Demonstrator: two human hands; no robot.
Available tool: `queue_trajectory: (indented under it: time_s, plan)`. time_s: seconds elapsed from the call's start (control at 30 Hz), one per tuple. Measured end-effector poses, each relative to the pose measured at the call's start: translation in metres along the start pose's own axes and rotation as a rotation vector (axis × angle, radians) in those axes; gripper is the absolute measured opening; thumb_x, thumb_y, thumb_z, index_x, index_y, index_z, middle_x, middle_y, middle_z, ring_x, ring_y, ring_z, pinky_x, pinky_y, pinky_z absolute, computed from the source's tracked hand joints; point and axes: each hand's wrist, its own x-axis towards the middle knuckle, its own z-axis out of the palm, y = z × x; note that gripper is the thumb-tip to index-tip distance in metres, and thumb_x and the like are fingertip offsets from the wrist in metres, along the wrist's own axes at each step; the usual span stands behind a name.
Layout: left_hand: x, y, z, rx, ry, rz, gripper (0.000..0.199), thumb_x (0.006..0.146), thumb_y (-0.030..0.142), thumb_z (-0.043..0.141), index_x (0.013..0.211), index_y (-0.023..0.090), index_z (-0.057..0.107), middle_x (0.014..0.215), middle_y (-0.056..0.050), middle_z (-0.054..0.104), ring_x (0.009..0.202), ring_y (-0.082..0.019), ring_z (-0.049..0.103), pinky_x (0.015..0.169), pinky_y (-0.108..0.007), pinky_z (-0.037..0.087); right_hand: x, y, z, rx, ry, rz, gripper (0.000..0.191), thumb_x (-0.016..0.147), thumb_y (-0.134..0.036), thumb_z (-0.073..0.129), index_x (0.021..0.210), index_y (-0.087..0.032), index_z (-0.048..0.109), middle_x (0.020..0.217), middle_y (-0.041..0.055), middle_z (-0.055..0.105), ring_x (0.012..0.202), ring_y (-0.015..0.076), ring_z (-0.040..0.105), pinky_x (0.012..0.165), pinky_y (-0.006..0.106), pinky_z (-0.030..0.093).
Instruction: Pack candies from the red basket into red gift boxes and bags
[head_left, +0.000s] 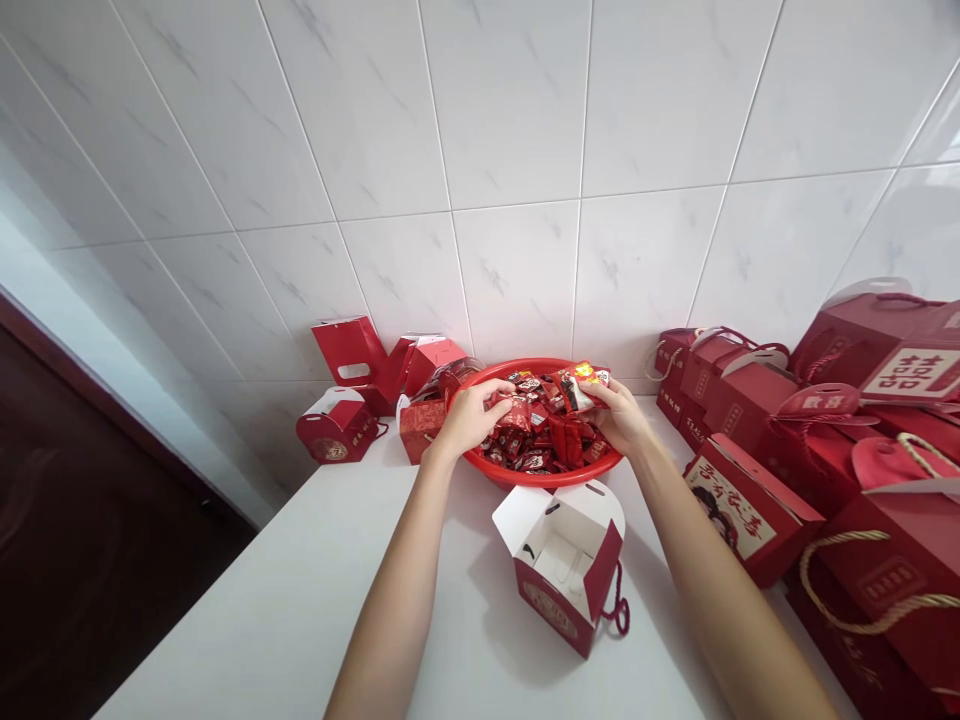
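Observation:
A round red basin (544,482) full of red-wrapped candies (536,462) stands against the wall. Over its left side, my left hand (472,415) is closed on a red candy packet (514,412). My right hand (615,412) grips a red and white snack packet (581,386) with a yellow mark, above the basin's right side. Between my forearms, in front of the basin, sits a small red gift box (559,610). Its white flaps are raised and no candy shows inside. A dark red cord hangs from its right side.
Several red gift boxes with rope handles (757,400) are stacked along the right. At the back left are a small closed box (337,430) and more red boxes (349,350). The white table (300,600) ends at a slanted left edge; a tiled wall rises behind.

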Motion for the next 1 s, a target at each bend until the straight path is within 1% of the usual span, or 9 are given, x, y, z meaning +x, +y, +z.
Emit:
queue_trajectory:
  time_s: [0.07,0.13,0.3,0.47,0.6,0.73,0.83,0.9,1.0]
  plan:
    - [-0.001,0.006,0.001,-0.114,0.016,-0.006,0.038,0.086,0.033,0.059,0.120,0.018,0.068,0.112,-0.008,0.074,0.052,-0.012,0.063,0.060,-0.029,0.056,-0.002,-0.003,0.002,-0.015,-0.016,0.012,0.041,0.049,-0.034,0.090,0.078,-0.016,0.067,0.073,0.0007,0.070,0.061,0.0131,0.061,0.052,0.023,0.051]
    - [-0.002,0.015,0.001,-0.221,0.047,0.020,0.043,0.084,0.034,0.063,0.123,0.016,0.066,0.110,-0.009,0.075,0.053,-0.011,0.064,0.058,-0.028,0.057,-0.005,-0.008,0.005,-0.037,-0.041,0.014,0.042,0.048,-0.034,0.090,0.078,-0.016,0.066,0.074,0.0008,0.070,0.062,0.0133,0.062,0.052,0.023,0.050]
    - [-0.017,0.040,-0.003,-0.317,0.088,0.214,0.023,0.080,0.029,0.070,0.097,0.016,0.076,0.104,-0.009,0.077,0.096,-0.022,0.072,0.086,-0.034,0.060,-0.023,-0.035,0.012,-0.134,-0.123,-0.029,0.040,0.054,-0.036,0.089,0.078,-0.017,0.064,0.070,-0.0005,0.067,0.056,0.0111,0.058,0.048,0.021,0.045]
    - [-0.045,0.057,-0.013,-0.300,-0.011,0.354,0.009,0.078,0.020,0.070,0.082,0.020,0.078,0.118,-0.009,0.072,0.111,-0.024,0.068,0.094,-0.037,0.057,-0.057,-0.067,0.021,-0.231,-0.167,-0.073,0.037,0.059,-0.035,0.089,0.080,-0.017,0.065,0.076,0.0011,0.070,0.063,0.0133,0.063,0.057,0.024,0.052]
    - [-0.064,0.065,-0.024,-0.168,-0.313,0.306,0.022,0.077,0.011,0.062,0.084,0.022,0.080,0.132,-0.007,0.065,0.122,-0.025,0.062,0.098,-0.036,0.053,-0.081,-0.080,0.026,-0.343,-0.217,-0.087,0.038,0.062,-0.036,0.087,0.088,-0.017,0.067,0.087,0.0039,0.073,0.074,0.0171,0.068,0.068,0.029,0.056]
    - [-0.073,0.069,-0.028,0.085,-0.623,0.205,0.032,0.078,0.011,0.057,0.096,0.025,0.079,0.135,-0.005,0.063,0.113,-0.023,0.064,0.091,-0.030,0.052,-0.094,-0.083,0.027,-0.537,-0.286,-0.119,0.037,0.066,-0.039,0.086,0.088,-0.015,0.067,0.081,0.0023,0.070,0.067,0.0147,0.064,0.062,0.027,0.052]
    - [-0.077,0.075,-0.030,0.187,-0.639,0.124,0.024,0.086,0.028,0.059,0.098,0.022,0.078,0.111,-0.006,0.072,0.095,-0.020,0.067,0.080,-0.028,0.050,-0.098,-0.083,0.031,-0.643,-0.331,-0.109,0.039,0.069,-0.041,0.083,0.095,-0.016,0.067,0.081,0.0016,0.069,0.067,0.0140,0.062,0.060,0.026,0.050]
    - [-0.080,0.079,-0.031,0.238,-0.636,0.064,0.029,0.089,0.040,0.057,0.097,0.021,0.077,0.098,-0.005,0.073,0.086,-0.020,0.066,0.076,-0.028,0.048,-0.099,-0.082,0.034,-0.690,-0.355,-0.103,0.043,0.069,-0.041,0.082,0.101,-0.016,0.068,0.086,0.0029,0.070,0.071,0.0156,0.063,0.062,0.026,0.050]
    - [-0.085,0.084,-0.032,0.367,-0.672,-0.068,0.043,0.080,0.054,0.065,0.106,0.021,0.075,0.097,-0.006,0.071,0.087,-0.023,0.065,0.071,-0.029,0.047,-0.098,-0.078,0.039,-0.764,-0.401,-0.114,0.042,0.069,-0.041,0.080,0.099,-0.015,0.067,0.090,0.0043,0.069,0.076,0.0173,0.062,0.065,0.028,0.049]
